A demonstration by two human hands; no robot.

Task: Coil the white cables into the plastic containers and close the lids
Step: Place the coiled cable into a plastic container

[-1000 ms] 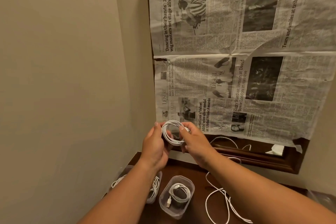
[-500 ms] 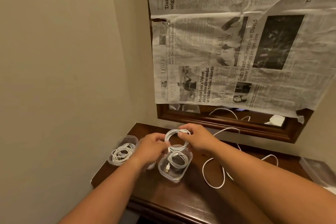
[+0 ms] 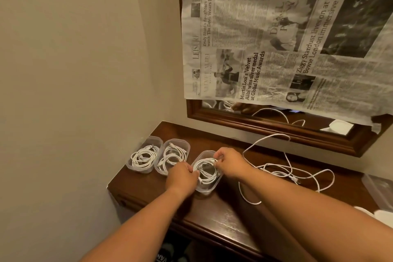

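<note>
**Seating the third coil**

I have both hands on the coiled cable (image 3: pixel 208 176). My left hand (image 3: pixel 182 176) pinches its near-left edge and my right hand (image 3: pixel 230 162) its far-right edge, fingers curled. The coil sits in the mouth of the third container (image 3: pixel 207 190) on the bench (image 3: pixel 212 215), beside two filled containers (image 3: pixel 144 158). Next, I judge, it needs pressing below the rim without springing out. A loose cable (image 3: pixel 276 172) waits, and no lids are on.

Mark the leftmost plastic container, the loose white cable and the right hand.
leftmost plastic container (image 3: pixel 154 140), head view, bare far wall by the rim.
loose white cable (image 3: pixel 251 202), head view, its nearest bend.
right hand (image 3: pixel 229 164), head view, back of the hand.
</note>
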